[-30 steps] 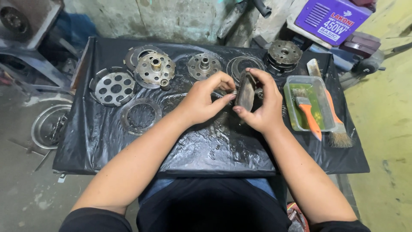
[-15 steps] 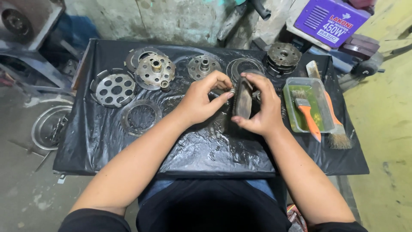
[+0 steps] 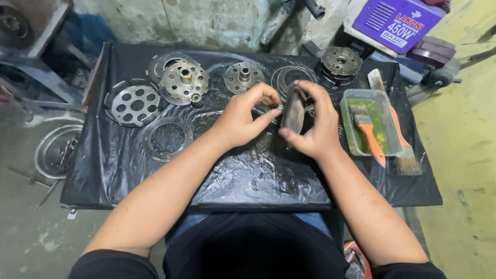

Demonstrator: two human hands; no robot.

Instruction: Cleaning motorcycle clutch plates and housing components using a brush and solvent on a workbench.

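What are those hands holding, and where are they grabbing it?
A dark round metal disc, stood on edge. The right hand pinches its rim top and bottom; the left hand touches its left side.

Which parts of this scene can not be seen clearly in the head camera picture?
- Dark flat part, head view: the right hand and left hand cover its sides, so its full shape is unclear.
- Left fingertips: whether they touch the part is too small to tell.
- Ring on the floor: partly hidden by the black sheet.
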